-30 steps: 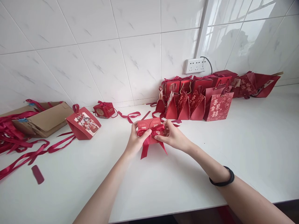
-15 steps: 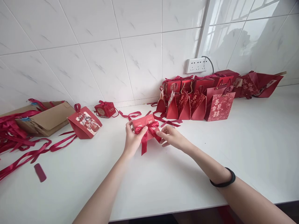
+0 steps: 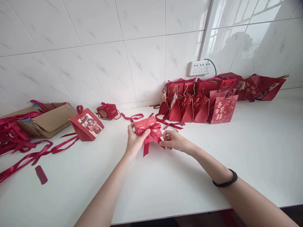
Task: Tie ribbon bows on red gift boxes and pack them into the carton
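A small red gift box (image 3: 153,121) with printed lettering sits near the middle of the white table, tied with a red ribbon bow (image 3: 155,127). Wrapped around its left side, my left hand (image 3: 135,138) grips the box, the thumb pressing on the bow's knot. Two ribbon tails hang over the front side. My right hand (image 3: 174,140) is at the right tail (image 3: 156,138), its thumb and curled fingertips closed on the tail near its lower end. The far side of the box and the left fingers behind it are partly hidden.
Red gift bags (image 3: 222,108) and boxes stand in rows at the back right. To the left are a red bag (image 3: 86,124), a small red box (image 3: 107,111), a cardboard box (image 3: 49,119) and a heap of ribbons (image 3: 14,135). A power strip (image 3: 199,68) is on the tiled wall.
My right hand has slid down from beside the bow's loop to the right tail's lower end, and that tail now lies straighter. My left hand and the box stay in place.
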Demonstrator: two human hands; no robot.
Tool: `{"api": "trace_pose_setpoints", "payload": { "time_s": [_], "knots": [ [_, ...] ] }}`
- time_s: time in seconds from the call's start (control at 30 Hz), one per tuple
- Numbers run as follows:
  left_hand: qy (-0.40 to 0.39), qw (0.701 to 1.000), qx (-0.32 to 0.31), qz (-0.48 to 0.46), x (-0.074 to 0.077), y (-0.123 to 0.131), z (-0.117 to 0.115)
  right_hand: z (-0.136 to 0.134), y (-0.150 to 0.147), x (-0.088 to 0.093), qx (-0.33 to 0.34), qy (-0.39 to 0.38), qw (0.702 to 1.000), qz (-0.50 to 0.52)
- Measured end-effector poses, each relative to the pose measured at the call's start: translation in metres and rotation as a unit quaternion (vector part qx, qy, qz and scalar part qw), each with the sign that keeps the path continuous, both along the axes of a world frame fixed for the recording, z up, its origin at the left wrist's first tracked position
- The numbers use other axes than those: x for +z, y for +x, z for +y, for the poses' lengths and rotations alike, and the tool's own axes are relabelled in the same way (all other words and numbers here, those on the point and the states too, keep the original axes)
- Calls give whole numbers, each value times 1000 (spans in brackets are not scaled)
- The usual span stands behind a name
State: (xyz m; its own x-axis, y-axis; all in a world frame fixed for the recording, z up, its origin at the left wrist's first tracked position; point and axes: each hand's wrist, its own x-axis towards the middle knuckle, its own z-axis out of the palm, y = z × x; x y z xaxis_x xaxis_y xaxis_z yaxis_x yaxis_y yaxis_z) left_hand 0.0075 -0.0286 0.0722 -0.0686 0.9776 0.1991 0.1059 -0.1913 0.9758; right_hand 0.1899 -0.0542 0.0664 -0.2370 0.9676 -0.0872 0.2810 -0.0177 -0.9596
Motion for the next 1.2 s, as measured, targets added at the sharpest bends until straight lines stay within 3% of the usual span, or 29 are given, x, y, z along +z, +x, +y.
{"api": "trace_pose_setpoints", "payload": {
  "time_s": [0.17,0.27,0.37,0.57,0.87,1.1,1.2],
  "knots": [
    [-8,1000,-20,-3,0,-2,0,-1,19,9,67,-8,993,-94],
    [-1,999,-48,-2,0,-2,-2,0,29,15,17,59,990,-130],
    [14,997,-75,10,0,1,-5,1,27,16,-46,130,987,-86],
    [19,993,-112,17,1,4,-9,-1,6,10,-27,150,988,22],
    [148,986,-79,-19,-8,3,-7,1,6,8,-52,133,985,97],
    [165,978,-123,-40,-9,-3,-5,5,7,2,-61,127,983,121],
    [168,980,-106,-7,-10,-3,-4,4,7,4,-70,134,982,118]
  ]
}}
